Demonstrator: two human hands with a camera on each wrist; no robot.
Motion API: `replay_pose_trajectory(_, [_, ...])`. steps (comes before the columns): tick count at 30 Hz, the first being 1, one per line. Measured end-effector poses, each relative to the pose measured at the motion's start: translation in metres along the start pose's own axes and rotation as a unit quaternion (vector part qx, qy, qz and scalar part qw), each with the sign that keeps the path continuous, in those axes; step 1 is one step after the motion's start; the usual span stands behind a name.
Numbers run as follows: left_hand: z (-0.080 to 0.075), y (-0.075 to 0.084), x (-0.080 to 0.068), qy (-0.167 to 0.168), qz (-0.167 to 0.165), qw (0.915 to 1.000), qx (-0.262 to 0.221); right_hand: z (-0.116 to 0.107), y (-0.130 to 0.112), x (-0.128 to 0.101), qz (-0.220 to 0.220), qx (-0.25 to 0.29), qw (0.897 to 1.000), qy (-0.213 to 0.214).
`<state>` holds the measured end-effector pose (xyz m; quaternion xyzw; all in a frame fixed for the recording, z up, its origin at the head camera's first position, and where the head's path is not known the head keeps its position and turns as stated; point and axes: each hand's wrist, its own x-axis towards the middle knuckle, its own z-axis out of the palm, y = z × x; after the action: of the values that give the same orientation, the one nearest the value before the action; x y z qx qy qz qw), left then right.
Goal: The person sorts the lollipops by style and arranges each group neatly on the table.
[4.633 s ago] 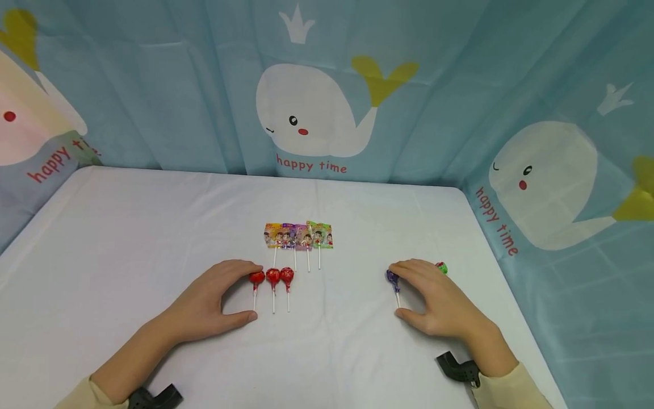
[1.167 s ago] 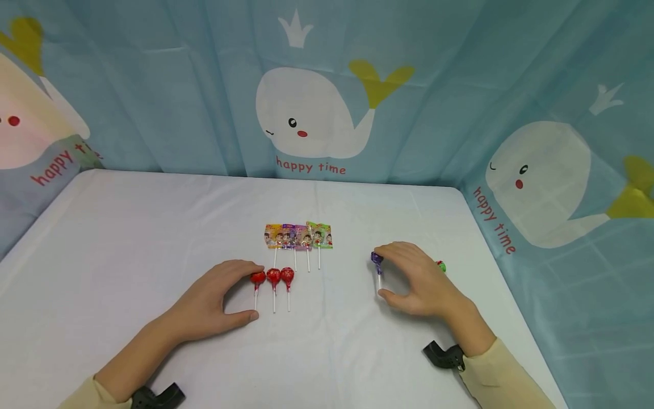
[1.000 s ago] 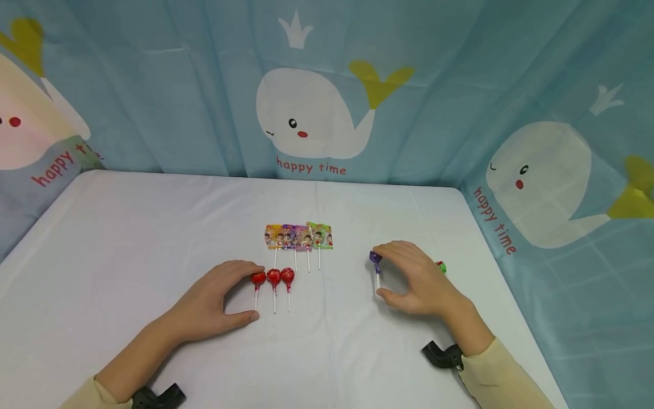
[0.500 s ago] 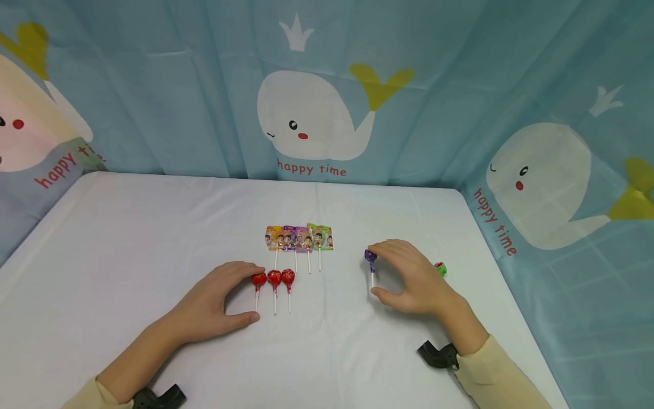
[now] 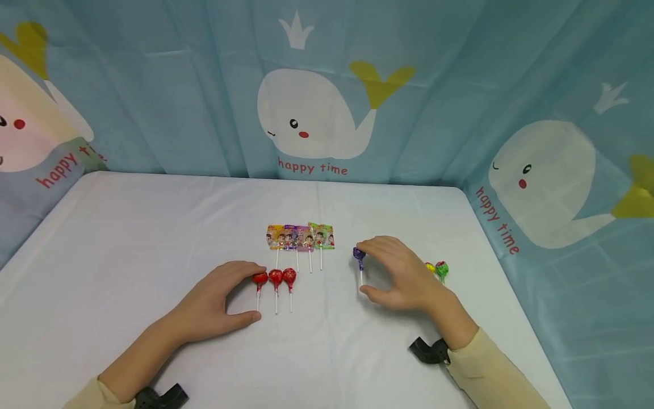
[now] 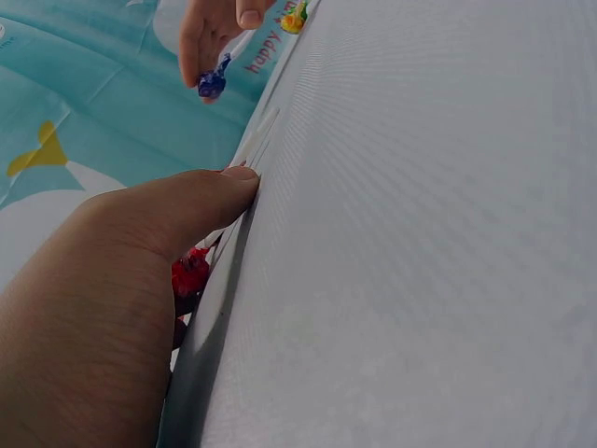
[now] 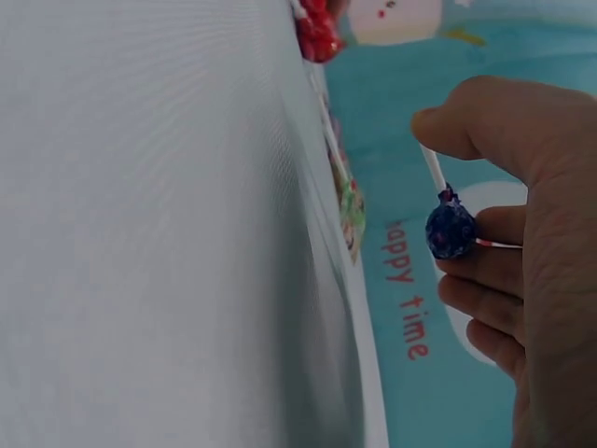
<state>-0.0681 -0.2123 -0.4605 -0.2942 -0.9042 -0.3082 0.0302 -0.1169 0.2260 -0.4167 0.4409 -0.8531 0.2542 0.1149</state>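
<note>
Here the right hand [image 5: 403,275] pinches a purple lollipop [image 5: 359,255]: its fingertips curl over the wrapped head while the thumb meets the low end of the white stick, and in the right wrist view the candy hangs clear of the cloth. The left hand [image 5: 217,298] rests on the table with its fingers and thumb curved in a loose arc beside the leftmost of three red lollipops [image 5: 275,277]; fingertips touch that sweet's head and the thumb lies by its stick, yet I cannot tell whether they truly grip it. The three red ones lie side by side, sticks toward the person. Just behind them sits a row of flat lollipops in printed wrappers [image 5: 300,237]. Near the right wrist lie a yellow lollipop [image 5: 430,267] and a green lollipop [image 5: 441,268], touching each other. Everything rests on a white tablecloth [image 5: 128,238], slightly creased. Around the table hangs a blue curtain [image 5: 194,85] printed with white whales, crowns and the words "happy time".
</note>
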Motion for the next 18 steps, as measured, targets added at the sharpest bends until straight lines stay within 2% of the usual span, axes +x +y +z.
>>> replay_pose_trajectory(18, [-0.001, 0.001, 0.0, -0.001, -0.004, 1.0, 0.002, 0.014, -0.008, 0.022, -0.034, 0.012, 0.999, -0.003])
